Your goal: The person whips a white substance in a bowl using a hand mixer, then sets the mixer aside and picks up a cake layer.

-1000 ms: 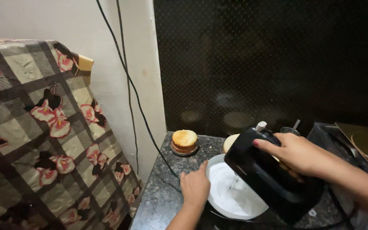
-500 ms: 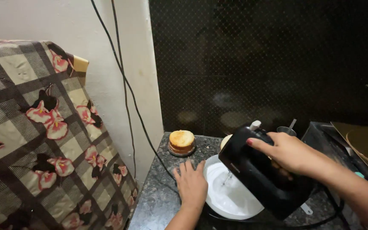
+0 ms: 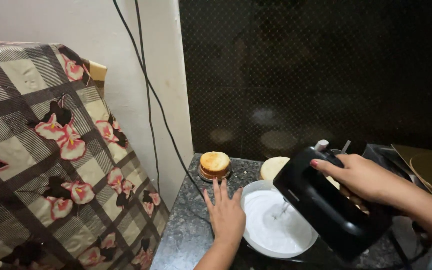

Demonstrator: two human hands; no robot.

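Since half a second ago the left hand (image 3: 227, 216) has slid closer against the white bowl (image 3: 256, 197), and the view has shifted slightly. It lies flat, fingers spread, on the dark granite counter (image 3: 186, 235), touching the bowl's near rim. The right hand (image 3: 361, 176) is wrapped around a black hand mixer (image 3: 326, 205), whose beaters dip into white cream just below the grip. A small golden cake (image 3: 215, 163) sits beyond the left fingertips.
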